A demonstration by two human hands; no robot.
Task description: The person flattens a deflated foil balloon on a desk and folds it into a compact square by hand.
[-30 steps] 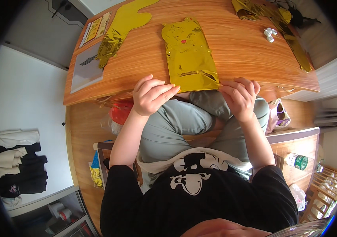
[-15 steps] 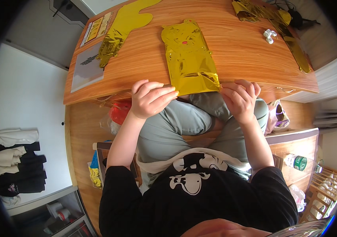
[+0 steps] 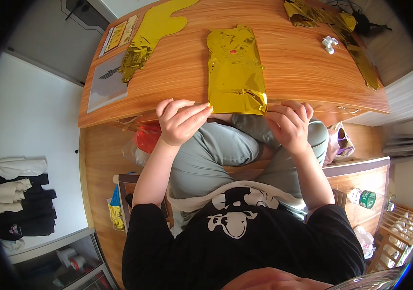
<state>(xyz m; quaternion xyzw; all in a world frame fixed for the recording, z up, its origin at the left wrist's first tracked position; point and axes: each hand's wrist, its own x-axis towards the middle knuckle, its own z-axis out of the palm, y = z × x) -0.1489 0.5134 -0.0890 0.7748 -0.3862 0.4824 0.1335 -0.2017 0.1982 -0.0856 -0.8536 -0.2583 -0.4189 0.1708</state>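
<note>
So L grip (image 3: 181, 123), R grip (image 3: 290, 126) pinch gold foil (image 3: 236, 75) @ nr corners.

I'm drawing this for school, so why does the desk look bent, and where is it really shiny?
In the head view, the fisheye lens curves the edges of the desk and leaves the corners dark; in that same head view, light glints off the gold foil sheet near the right hand, and white glare shows just above the bottle.
</note>
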